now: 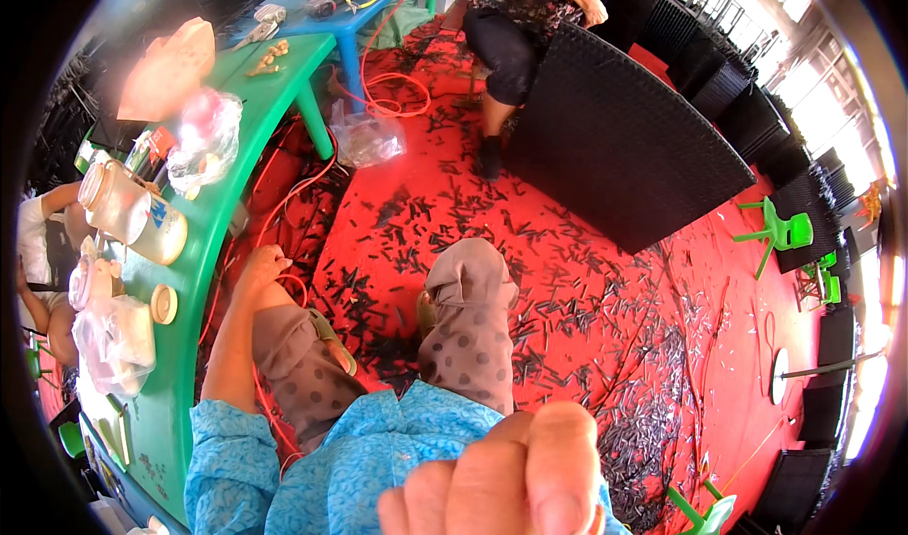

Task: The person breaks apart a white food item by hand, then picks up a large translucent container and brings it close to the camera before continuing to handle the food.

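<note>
Head view is looking straight down at a seated person in a blue top and dotted grey trousers, and both hands are showing. Left arm is stretching down and forward beside the left knee, bare from the sleeve on, and the left hand [262,265] is hanging low near the floor, right at an orange cable [284,204] that is trailing along the red mat [454,194]. Fingers are curling in, knuckles up; whether they are actually pinching the cable, I cannot tell. Right hand [501,483] is coming up very close to the lens at the bottom edge, blurred and huge, fingers bunched together and pointing down, and it is showing nothing between them. Whether it is gripping anything is hidden from here.

Cable is snaking away from the left hand, running up along the foot of the green table [236,194] and looping toward the blue table [364,19] at the top. Clear jars [132,215] and plastic bags [203,138] are sitting on the green table just left of the arm. Dark cut strips [605,346] are lying scattered all over the mat around the feet. Another person is sitting at the top behind a big black woven panel [615,147], well apart from the hands.
</note>
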